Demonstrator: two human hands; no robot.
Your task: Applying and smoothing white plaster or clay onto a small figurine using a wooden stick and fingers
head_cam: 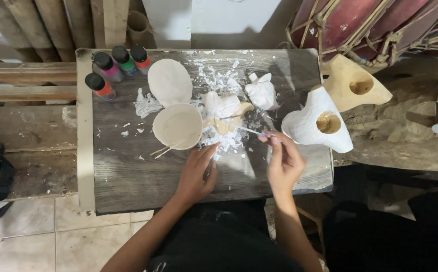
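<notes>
- The right hand (283, 163) pinches a thin paintbrush (245, 130) between closed fingertips, its tip reaching a small carved figure (227, 113) that is part white, part bare wood.
- The left hand (196, 172) rests flat on the dark wooden board (123, 176), fingers loosely spread, gripping nothing; it lies just short of the figure, fingertips among white paint smears.
- Just beyond the left hand stands a round bowl (177, 126) of pale paint with two sticks leaning out; its lid (169, 82) lies farther off.
- Beyond the right hand sit a small white figure (262, 91) and two larger carved masks (318, 123), one whitened, one bare.
- Four paint bottles (114, 68) stand at the far corner, well away from both hands.
- Risk, as I judge it: the figure lies unheld, so a firm stroke could shove it across wet paint; the left wrist could also knock the bowl's sticks.
</notes>
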